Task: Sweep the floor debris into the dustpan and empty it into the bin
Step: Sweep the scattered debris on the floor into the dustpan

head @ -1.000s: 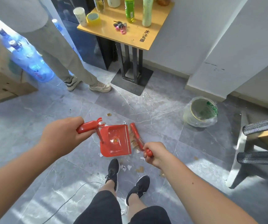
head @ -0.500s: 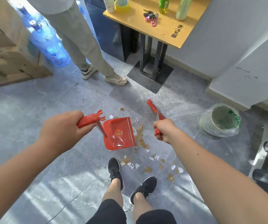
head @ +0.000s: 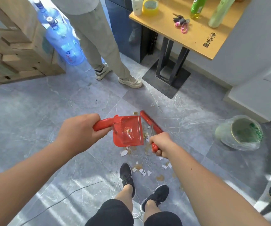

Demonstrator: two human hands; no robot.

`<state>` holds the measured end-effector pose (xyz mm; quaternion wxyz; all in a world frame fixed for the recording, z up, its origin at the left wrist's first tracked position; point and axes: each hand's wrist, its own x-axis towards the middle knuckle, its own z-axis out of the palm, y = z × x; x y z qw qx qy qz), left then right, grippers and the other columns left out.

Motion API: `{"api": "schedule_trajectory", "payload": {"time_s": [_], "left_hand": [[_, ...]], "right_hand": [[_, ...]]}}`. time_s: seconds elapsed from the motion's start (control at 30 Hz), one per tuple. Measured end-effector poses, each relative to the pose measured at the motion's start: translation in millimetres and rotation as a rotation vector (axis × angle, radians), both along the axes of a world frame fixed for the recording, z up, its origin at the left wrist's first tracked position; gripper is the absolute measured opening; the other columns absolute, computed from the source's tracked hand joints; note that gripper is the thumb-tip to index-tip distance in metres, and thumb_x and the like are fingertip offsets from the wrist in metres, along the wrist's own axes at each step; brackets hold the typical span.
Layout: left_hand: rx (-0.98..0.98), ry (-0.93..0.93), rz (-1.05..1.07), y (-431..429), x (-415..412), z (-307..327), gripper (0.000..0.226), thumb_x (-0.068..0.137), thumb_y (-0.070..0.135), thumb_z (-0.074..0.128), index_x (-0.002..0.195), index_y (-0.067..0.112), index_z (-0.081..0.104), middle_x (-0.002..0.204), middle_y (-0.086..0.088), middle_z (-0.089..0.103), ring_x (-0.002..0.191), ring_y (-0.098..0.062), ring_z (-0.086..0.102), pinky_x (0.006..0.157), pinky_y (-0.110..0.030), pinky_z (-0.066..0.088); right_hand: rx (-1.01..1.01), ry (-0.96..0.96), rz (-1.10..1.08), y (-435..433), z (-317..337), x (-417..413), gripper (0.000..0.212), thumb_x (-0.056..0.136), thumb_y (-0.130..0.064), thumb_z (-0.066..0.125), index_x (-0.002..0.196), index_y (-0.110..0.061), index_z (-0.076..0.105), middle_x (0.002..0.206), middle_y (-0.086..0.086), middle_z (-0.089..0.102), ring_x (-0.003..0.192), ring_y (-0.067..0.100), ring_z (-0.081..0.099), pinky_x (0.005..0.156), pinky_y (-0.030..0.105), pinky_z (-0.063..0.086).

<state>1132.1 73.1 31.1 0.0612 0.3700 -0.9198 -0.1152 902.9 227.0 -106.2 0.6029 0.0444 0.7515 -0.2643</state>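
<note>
Dustpan low over the floor, left hand clamped round its handle — stiff, light plastic (hold it there). Right hand grips the brush alongside. Paper scraps — featherweight, easily scattered — lie by the shoes.

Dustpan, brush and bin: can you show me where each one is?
dustpan (head: 128, 134): head view, on the flat red pan.
brush (head: 149, 121): head view, on the red back of its head.
bin (head: 223, 133): head view, on its bag-covered outer wall.
</note>
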Motion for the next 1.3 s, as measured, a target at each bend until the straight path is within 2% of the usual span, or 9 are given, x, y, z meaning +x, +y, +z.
{"api": "schedule_trajectory", "payload": {"time_s": [0.1,0.23,0.4,0.7,0.8,0.9,1.1,1.2,1.3], "left_hand": [[0.033,0.026,0.025,-16,16,0,0.081,0.081,0.091,0.021,0.061,0.018,0.048,0.049,0.01,0.041,0.042,-0.021,0.045,0.042,-0.026,0.033],[0.041,0.015,0.084,-31,38,2,0.067,0.078,0.082,0.042,0.059,0.017,0.047,0.049,0.008,0.042,0.044,-0.023,0.046,0.043,-0.025,0.03],[0.056,0.008,0.165,-39,66,9,0.065,0.075,0.078,0.042,0.06,0.015,0.051,0.049,0.008,0.044,0.045,-0.021,0.046,0.045,-0.028,0.035],[-0.011,-0.072,0.325,-22,102,22,0.058,0.078,0.075,0.054,0.058,0.021,0.046,0.048,0.011,0.041,0.044,-0.02,0.042,0.046,-0.024,0.025],[-0.055,-0.087,0.377,-13,108,24,0.057,0.076,0.079,0.043,0.059,0.024,0.043,0.05,0.011,0.039,0.048,-0.026,0.045,0.048,-0.027,0.026],[-0.074,-0.115,0.429,5,111,26,0.056,0.081,0.072,0.06,0.059,0.022,0.045,0.052,0.009,0.041,0.051,-0.027,0.047,0.048,-0.027,0.026],[-0.114,-0.128,0.558,43,120,32,0.057,0.082,0.066,0.067,0.061,0.016,0.05,0.053,0.004,0.044,0.054,-0.03,0.047,0.05,-0.03,0.032],[-0.132,-0.096,0.592,61,124,38,0.052,0.084,0.051,0.078,0.061,0.011,0.053,0.052,0.001,0.043,0.051,-0.03,0.045,0.049,-0.03,0.031],[-0.136,-0.094,0.633,75,129,44,0.052,0.083,0.051,0.078,0.062,0.011,0.054,0.052,-0.001,0.046,0.051,-0.031,0.046,0.048,-0.032,0.037]], "right_hand": [[0.017,-0.02,-0.007,1,8,12,0.014,0.07,0.005,0.052,0.072,-0.007,0.046,0.048,0.006,0.037,0.039,0.015,0.036,0.042,0.017,0.022],[0.022,-0.043,-0.036,-2,24,17,0.017,0.073,0.006,0.053,0.072,-0.009,0.044,0.054,0.007,0.038,0.035,0.014,0.034,0.04,0.014,0.02],[-0.048,-0.054,-0.148,-22,51,9,0.018,0.08,0.006,0.053,0.07,-0.008,0.048,0.054,0.004,0.036,0.031,0.009,0.032,0.036,0.012,0.016],[-0.118,0.083,0.308,-99,37,14,0.018,0.08,0.004,0.054,0.07,-0.008,0.046,0.05,0.007,0.04,0.038,0.017,0.036,0.041,0.015,0.023],[-0.075,0.068,0.44,-116,13,14,0.02,0.084,0.006,0.054,0.075,-0.009,0.045,0.054,0.008,0.038,0.037,0.016,0.037,0.042,0.02,0.036],[-0.004,0.067,0.543,-114,-8,18,0.018,0.09,0.01,0.046,0.08,-0.005,0.045,0.057,0.007,0.041,0.033,0.018,0.044,0.044,0.029,0.049],[0.059,0.159,0.801,-53,-21,27,0.016,0.088,0.012,0.04,0.085,-0.003,0.045,0.067,0.008,0.036,0.052,0.017,0.03,0.042,0.02,0.03],[0.096,0.146,0.878,-19,-9,24,0.014,0.091,0.009,0.039,0.093,-0.002,0.047,0.068,0.007,0.035,0.052,0.017,0.03,0.043,0.021,0.028],[0.104,0.143,0.941,-4,6,21,0.013,0.092,0.007,0.04,0.088,-0.003,0.047,0.068,0.007,0.036,0.053,0.017,0.032,0.044,0.023,0.028]]}}
